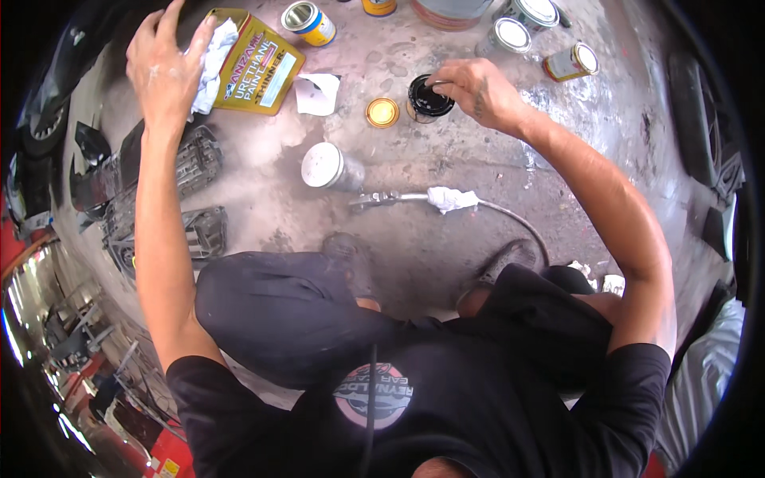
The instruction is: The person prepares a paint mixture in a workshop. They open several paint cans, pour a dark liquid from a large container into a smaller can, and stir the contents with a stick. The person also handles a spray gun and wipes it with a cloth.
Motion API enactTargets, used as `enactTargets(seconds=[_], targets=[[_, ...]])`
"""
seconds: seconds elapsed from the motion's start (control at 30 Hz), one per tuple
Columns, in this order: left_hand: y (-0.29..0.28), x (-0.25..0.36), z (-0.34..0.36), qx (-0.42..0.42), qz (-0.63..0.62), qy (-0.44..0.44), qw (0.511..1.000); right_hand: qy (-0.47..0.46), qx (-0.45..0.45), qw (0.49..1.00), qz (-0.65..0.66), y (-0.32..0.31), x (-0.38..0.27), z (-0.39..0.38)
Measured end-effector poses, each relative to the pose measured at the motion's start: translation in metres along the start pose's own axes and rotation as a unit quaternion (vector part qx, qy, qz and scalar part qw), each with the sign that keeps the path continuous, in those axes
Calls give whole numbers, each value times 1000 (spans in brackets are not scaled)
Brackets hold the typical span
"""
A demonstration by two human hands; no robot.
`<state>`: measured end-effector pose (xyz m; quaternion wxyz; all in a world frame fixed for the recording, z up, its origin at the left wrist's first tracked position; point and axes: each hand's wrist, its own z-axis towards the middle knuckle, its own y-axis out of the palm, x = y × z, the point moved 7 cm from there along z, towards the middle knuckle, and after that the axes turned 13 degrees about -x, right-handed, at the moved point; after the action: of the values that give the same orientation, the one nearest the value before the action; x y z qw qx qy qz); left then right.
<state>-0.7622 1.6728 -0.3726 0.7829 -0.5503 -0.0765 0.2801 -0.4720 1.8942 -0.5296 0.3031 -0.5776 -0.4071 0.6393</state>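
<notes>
At the upper left, my left hand (166, 70) has its fingers spread, with the thumb against or just above a crumpled white cloth (215, 64). The cloth lies along the side of a gold-yellow rectangular thinner can (267, 60); whether the hand bears on it is unclear. Over a small open can of black paint (430, 102), my right hand (480, 89) has its fingers pinched together at the rim. What sits between those fingertips is too small to make out. A round gold lid (382, 112) lies left of the black can, and a white piece of paper (317, 94) rests nearby.
A white-topped can (332, 167) stands nearer me. An air hose (510, 213) with a white rag (452, 199) tied round it curves across the concrete floor. Several more cans, including a blue-yellow one (311, 25), stand farther away. Dark car parts (183, 171) lie at left.
</notes>
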Motion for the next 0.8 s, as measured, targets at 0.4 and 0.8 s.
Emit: enactTargets(seconds=[0.4, 0.8], targets=[[72, 166, -42, -276, -291, 187, 897, 32, -4, 999, 11, -27, -23, 8], [118, 237, -69, -369, -440, 122, 810, 127, -36, 985, 112, -5, 3, 0]])
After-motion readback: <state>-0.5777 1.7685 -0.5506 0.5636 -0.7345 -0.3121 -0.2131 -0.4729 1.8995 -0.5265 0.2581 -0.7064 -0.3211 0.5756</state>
